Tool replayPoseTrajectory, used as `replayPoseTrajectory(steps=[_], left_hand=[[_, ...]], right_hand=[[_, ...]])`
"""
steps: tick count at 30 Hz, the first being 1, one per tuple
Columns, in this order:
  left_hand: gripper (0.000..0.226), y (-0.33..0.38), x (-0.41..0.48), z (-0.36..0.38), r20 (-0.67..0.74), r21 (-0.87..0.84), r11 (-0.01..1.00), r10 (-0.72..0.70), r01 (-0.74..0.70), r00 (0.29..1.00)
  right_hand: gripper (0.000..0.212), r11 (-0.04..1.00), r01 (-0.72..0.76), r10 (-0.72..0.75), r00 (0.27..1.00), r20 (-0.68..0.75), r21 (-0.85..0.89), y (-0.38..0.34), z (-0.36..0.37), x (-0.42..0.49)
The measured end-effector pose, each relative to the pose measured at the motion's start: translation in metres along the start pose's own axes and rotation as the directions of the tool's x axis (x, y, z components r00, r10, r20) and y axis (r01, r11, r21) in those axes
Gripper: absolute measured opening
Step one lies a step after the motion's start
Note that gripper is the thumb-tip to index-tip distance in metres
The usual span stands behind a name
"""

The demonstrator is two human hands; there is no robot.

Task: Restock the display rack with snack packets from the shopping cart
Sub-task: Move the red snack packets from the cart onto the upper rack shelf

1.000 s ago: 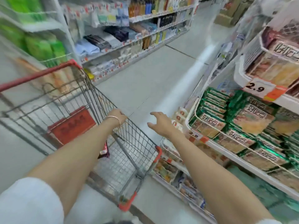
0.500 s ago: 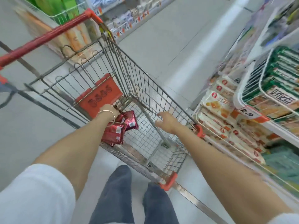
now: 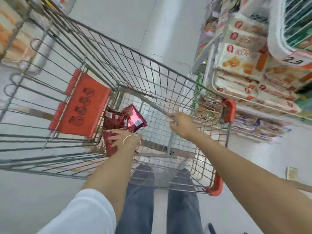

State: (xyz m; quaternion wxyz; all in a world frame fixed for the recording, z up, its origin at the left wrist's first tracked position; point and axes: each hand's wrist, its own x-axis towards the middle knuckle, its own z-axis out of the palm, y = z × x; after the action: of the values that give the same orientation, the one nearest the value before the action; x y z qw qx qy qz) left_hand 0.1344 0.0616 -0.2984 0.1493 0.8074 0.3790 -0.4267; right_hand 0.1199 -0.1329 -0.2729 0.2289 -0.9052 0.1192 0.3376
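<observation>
Taking a snack packet out of the shopping cart [image 3: 152, 68]

The cart is standing just beside the display rack [image 3: 275, 36], and red snack packets [image 3: 133, 119] are lying in its basket. The left grip [image 3: 121, 138] is clamping on the nearest packet [image 3: 108, 147]; the right grip [image 3: 181, 124] is curling round a cart wire. The next move likely calls for lifting that packet clear and carrying it right to the rack.

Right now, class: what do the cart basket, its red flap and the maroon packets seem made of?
Cart basket: apparently metal wire, a grey grid with a dull sheen.
Red flap: probably matte moulded plastic with embossed symbols.
Maroon packets: likely metallised film, with glossy creased highlights.
</observation>
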Motion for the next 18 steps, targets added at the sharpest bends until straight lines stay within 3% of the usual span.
replayPoseTrajectory(steps=[1, 4, 6, 8, 10, 14, 18], left_hand=[[0.083, 0.003, 0.01, 0.0, 0.026, -0.023, 0.999, 0.038, -0.037, 0.999], [0.076, -0.005, 0.041, 0.009, -0.109, 0.086, 0.996, 0.029, -0.02, 0.994], [0.082, -0.017, 0.046, 0.004, -0.114, 0.154, 0.988, 0.04, -0.022, 0.993], [0.098, -0.02, 0.042, -0.013, -0.099, 0.119, 0.991, 0.078, -0.066, 0.992], [0.102, -0.019, 0.046, -0.035, -0.026, -0.01, 0.991, 0.13, -0.13, 0.991], [0.077, -0.017, 0.039, -0.085, 0.055, -0.289, 0.929, 0.259, -0.233, 0.964], [0.058, -0.037, 0.033, -0.116, 0.331, -0.556, 0.825, 0.334, -0.104, 0.882]], right_hand=[[0.055, 1.0, -0.006, 0.006, 1.0, 0.008, 0.014, 0.005, 0.005, 0.003], [0.05, 0.998, -0.045, 0.046, 0.999, -0.015, 0.043, 0.009, 0.009, 0.003], [0.049, 0.994, -0.06, 0.063, 0.998, -0.024, 0.087, 0.012, 0.01, 0.003], [0.048, 0.988, -0.072, 0.077, 0.997, -0.032, 0.139, 0.01, 0.007, 0.005], [0.047, 0.972, -0.102, 0.112, 0.993, -0.032, 0.211, 0.006, 0.003, 0.005], [0.047, 0.949, -0.144, 0.155, 0.988, -0.017, 0.28, -0.009, -0.003, 0.003], [0.047, 0.945, -0.149, 0.155, 0.988, 0.001, 0.29, -0.018, -0.005, 0.002]])
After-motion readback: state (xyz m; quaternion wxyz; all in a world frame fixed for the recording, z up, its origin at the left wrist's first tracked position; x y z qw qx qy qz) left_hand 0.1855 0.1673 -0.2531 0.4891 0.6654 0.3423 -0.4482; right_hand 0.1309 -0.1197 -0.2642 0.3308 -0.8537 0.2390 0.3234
